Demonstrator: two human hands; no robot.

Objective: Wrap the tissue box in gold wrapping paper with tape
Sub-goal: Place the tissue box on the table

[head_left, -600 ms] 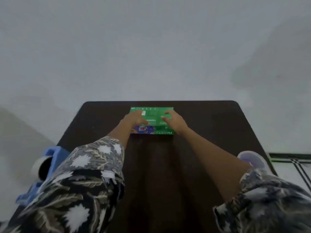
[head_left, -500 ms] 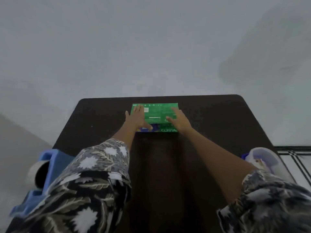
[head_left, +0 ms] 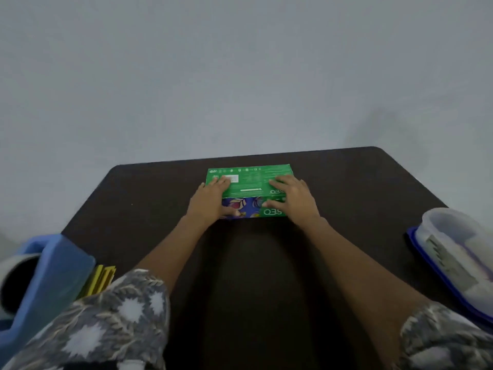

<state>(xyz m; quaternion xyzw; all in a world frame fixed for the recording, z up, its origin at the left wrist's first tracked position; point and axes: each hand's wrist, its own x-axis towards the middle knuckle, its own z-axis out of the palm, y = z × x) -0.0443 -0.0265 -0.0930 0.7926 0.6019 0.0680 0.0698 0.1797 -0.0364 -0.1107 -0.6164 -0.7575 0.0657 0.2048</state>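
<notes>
A person's two bare hands hold a green tissue box (head_left: 248, 182) at the far middle of a dark counter (head_left: 360, 198), near the edge by the pale wall. The box lies flat with its long axis running left to right across the person. Its printed green face is up and its blue patterned side is turned toward the camera.

The left hand (head_left: 210, 198) grips the left end, fingers laid over the top and thumb against the near side. The right hand (head_left: 293, 200) grips the right end the same way. Both arms reach straight ahead, and neither hand is nearer to the box than the other.

The box sits bare on the counter, with no wrapping paper under or around it, so the task appears to be at its start. A stack of yellow sheets (head_left: 101, 281) stands at the near left edge, just beside a blue bin (head_left: 53, 279). They may be the gold paper, though that cannot be confirmed. If so, they lie well apart from the box, back toward the person, and on the left hand's side.

A clear plastic tub (head_left: 453, 247) sits at the right edge. No tape can be made out, and the tub's contents are too blurred to name.
</notes>
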